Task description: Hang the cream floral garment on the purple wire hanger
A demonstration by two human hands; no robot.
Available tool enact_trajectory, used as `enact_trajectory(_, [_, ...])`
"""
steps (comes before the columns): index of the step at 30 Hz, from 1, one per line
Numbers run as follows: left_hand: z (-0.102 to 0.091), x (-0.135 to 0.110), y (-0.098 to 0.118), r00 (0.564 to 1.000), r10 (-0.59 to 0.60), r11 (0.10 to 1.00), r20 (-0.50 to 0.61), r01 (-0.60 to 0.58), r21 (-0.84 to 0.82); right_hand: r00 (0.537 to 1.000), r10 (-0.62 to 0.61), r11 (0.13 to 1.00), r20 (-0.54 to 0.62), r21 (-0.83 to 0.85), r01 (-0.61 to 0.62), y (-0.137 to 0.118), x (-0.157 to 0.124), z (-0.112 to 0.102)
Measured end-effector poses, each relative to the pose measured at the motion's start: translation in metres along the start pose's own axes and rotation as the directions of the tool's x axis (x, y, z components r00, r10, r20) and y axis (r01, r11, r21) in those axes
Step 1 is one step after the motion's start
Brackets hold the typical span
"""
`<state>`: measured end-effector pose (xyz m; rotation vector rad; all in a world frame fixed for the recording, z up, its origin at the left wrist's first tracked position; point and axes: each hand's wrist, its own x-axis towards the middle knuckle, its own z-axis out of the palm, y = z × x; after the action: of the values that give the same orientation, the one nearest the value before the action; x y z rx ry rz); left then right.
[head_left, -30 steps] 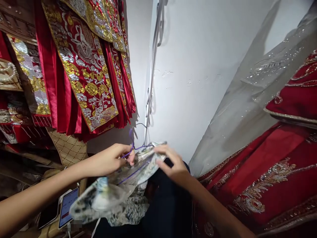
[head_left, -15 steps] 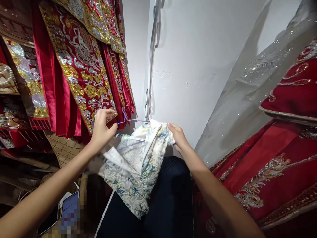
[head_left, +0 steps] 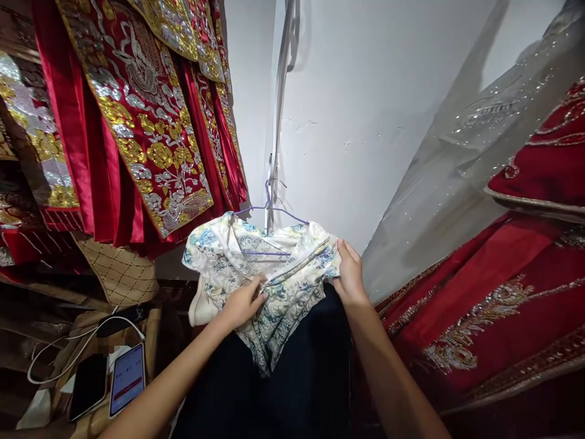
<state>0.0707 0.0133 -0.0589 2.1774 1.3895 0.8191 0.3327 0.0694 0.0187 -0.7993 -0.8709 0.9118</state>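
A floral blouse [head_left: 292, 296], off-white with blue and yellow-green print, hangs on a thin purple wire hanger [head_left: 267, 196] in front of me. Both shoulders of the blouse lie over the hanger, and the lower bar shows inside the V-shaped neckline. With fingers closed, my left hand [head_left: 245, 302] grips the blouse front at the bottom of the neckline. My right hand [head_left: 351, 268] pinches the short sleeve on the right side, its thumb partly hidden. The hanger's hook stands upright against a metal rail [head_left: 276, 116] on the wall.
Red garments with gold and silver embroidery [head_left: 159, 152] hang at left. On the right are a sparkly sheer cover [head_left: 439, 158] and a red beaded garment [head_left: 503, 305]. A lit phone [head_left: 128, 378], a dark phone [head_left: 89, 387] and a white cable [head_left: 94, 332] lie at lower left.
The left shoulder of the blouse has gone over the hanger, which now sits upright and level. My left hand has left the hanger's end and moved down right to the neckline.
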Motion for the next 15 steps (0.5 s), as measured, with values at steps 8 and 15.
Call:
enact_trajectory(8, [0.057,-0.031,-0.003,0.996,-0.069,0.979,-0.051,0.058,-0.193,0.964,-0.173,0.908,-0.203,-0.413,0.076,0.039,-0.048,-0.031])
enact_trajectory(15, [0.054,-0.048,0.009,0.992,-0.07,0.995,-0.109,0.062,-0.074,0.976,0.053,0.836,0.211,-0.544,0.072,0.135,-0.157,-0.002])
